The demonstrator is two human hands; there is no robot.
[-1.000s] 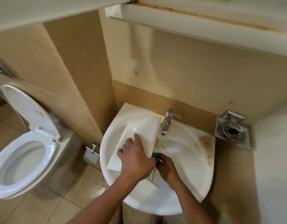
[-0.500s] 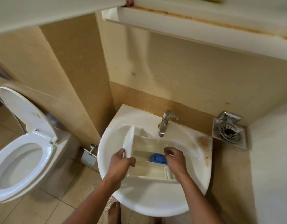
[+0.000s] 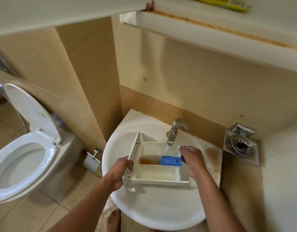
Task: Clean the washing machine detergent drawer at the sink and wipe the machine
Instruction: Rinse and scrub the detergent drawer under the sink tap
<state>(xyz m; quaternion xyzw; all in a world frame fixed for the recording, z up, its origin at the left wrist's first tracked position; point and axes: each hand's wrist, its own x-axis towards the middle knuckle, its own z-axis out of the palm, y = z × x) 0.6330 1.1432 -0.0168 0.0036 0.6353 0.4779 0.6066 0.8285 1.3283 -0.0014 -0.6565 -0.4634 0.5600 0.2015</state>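
- A white plastic washing-machine detergent drawer (image 3: 154, 174) is held open side up over the bowl of a white ceramic corner sink (image 3: 161, 211), directly below a chrome tap (image 3: 173, 133).
- The left hand (image 3: 118, 173) has its grip curled round the drawer's front panel at the left end.
- The right hand (image 3: 193, 162) holds the drawer's right end, its grip closed over the rim there.
- A stream of water (image 3: 166, 149) falls from the tap into the back compartment.
- A blue plastic insert (image 3: 170, 160) sits in the middle compartment, with brownish liquid (image 3: 148, 161) pooled just to its left.
- A white toilet (image 3: 24, 164) with its lid raised stands to the left of the sink.
- A bare foot (image 3: 113, 220) shows on the wet tiled floor beneath the sink.
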